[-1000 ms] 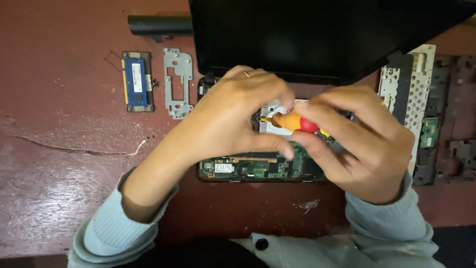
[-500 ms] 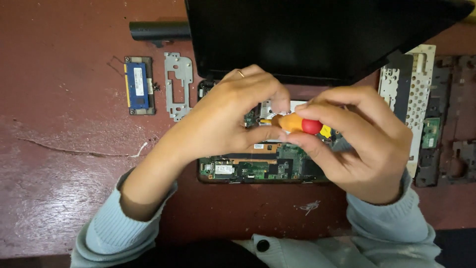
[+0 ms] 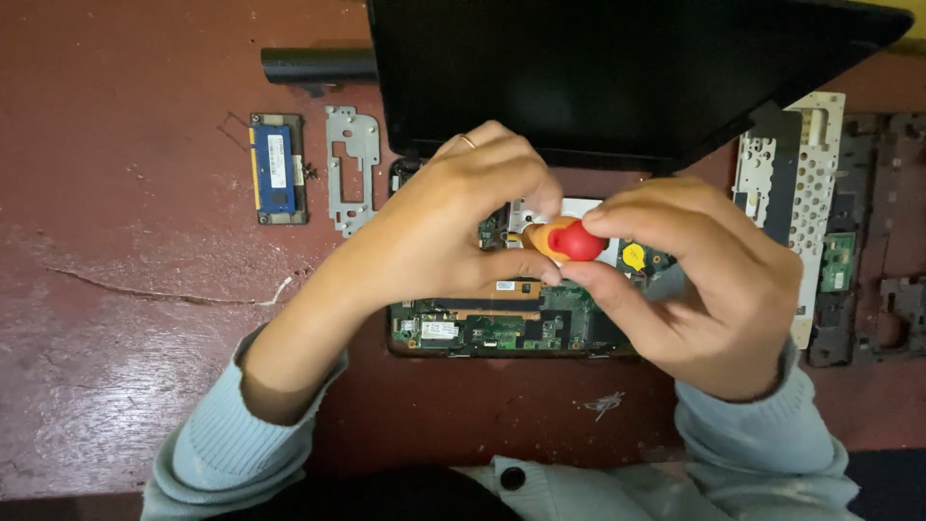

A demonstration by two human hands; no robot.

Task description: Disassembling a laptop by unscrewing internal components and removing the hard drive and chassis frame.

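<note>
An opened laptop base with a bare green circuit board (image 3: 511,326) lies under its tilted black screen (image 3: 598,68). My right hand (image 3: 694,280) grips a screwdriver with a red and orange handle (image 3: 564,239), held upright over the board. My left hand (image 3: 453,227) curls around the screwdriver's lower part, with thumb and fingers pinched at its shaft; the tip is hidden beneath them. A yellow round coin cell (image 3: 633,257) shows on the board just right of the handle.
On the dark red table lie a blue memory module (image 3: 276,169), a grey metal bracket (image 3: 351,164) and a black cylindrical battery (image 3: 318,65) at the left. A perforated white metal plate (image 3: 805,174) and black plastic frame parts (image 3: 873,241) lie at the right.
The screwdriver handle has tipped more upright and shifted slightly left. My left fingers have closed more tightly around its shaft.
</note>
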